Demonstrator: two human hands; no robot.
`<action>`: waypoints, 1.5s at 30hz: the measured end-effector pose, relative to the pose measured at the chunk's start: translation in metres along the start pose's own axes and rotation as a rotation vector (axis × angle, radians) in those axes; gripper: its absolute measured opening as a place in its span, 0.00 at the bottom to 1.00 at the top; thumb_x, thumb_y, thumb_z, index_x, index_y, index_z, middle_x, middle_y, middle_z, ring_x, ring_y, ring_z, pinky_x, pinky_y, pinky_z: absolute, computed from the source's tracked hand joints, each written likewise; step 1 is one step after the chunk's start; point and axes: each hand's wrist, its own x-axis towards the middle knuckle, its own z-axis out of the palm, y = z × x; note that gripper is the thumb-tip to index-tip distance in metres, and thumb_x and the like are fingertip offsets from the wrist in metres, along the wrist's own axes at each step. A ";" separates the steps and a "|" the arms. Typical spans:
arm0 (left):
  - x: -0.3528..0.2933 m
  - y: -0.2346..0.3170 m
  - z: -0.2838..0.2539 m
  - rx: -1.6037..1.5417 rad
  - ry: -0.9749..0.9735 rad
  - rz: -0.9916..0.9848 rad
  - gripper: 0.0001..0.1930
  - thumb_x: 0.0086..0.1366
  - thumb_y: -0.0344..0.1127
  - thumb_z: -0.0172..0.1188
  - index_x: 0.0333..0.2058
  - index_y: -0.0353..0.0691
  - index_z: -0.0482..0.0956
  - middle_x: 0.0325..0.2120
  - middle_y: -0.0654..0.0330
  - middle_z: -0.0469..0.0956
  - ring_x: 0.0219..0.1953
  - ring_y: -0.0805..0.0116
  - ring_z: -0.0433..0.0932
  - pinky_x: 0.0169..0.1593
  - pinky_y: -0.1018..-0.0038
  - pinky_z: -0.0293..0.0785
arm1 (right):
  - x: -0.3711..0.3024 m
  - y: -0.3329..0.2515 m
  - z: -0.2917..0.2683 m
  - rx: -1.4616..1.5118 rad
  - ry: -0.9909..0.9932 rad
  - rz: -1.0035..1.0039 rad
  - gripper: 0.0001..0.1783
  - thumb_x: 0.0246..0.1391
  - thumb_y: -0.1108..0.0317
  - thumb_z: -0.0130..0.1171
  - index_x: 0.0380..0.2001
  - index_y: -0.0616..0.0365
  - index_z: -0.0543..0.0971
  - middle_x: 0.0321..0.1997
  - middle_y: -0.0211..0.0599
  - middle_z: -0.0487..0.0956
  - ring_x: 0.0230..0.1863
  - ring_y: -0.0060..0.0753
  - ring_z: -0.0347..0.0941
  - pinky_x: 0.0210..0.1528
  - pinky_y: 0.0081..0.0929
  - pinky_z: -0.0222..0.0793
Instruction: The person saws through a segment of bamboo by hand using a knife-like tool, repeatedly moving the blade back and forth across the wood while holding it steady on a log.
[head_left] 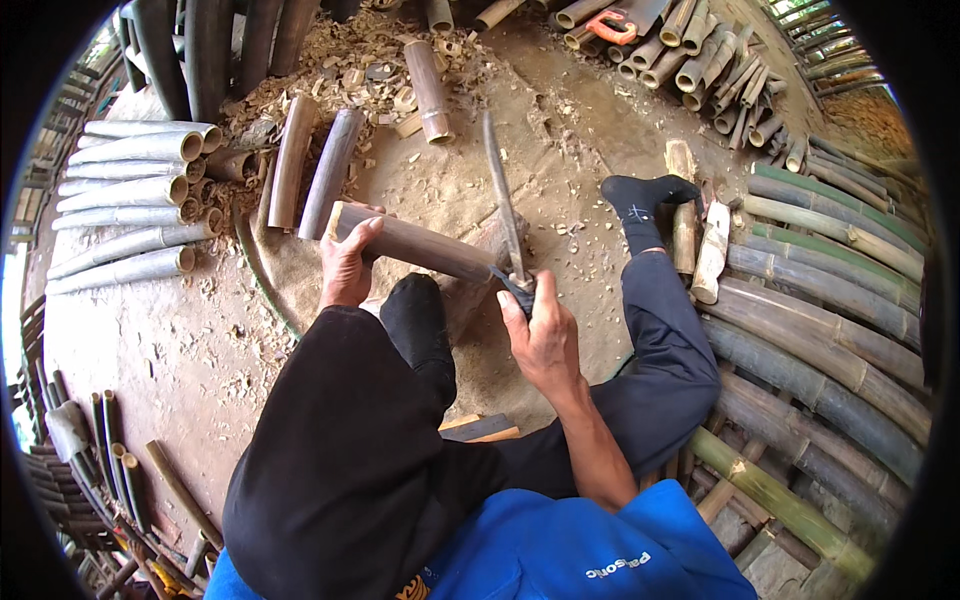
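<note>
My left hand (350, 262) is closed round the near left end of a brown bamboo tube (425, 244), which lies slantwise in front of me. In my right hand (546, 342) is the dark handle of a long-bladed knife. The knife's narrow blade (502, 190) points up and away from me, and its handle end is close to the tube's right end; whether they touch I cannot tell. Beneath the tube is a wooden block (478, 262), partly hidden. My sock-covered foot (415, 325) rests just below the tube.
Cut bamboo tubes (328, 180) and another tube (430, 92) lie ahead among wood chips (350, 75). Bamboo poles (130, 195) are stacked at left, and more (820, 330) at right. An orange-handled saw (612, 28) sits on a far pile. My other foot (645, 200) is stretched out right.
</note>
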 end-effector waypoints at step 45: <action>0.144 0.002 0.046 0.529 -0.024 -0.032 0.51 0.56 0.41 0.75 0.71 0.28 0.53 0.57 0.37 0.72 0.60 0.48 0.74 0.60 0.53 0.75 | -0.011 0.109 0.057 0.175 -0.129 0.440 0.24 0.66 0.52 0.56 0.47 0.66 0.70 0.33 0.58 0.79 0.38 0.63 0.78 0.41 0.52 0.71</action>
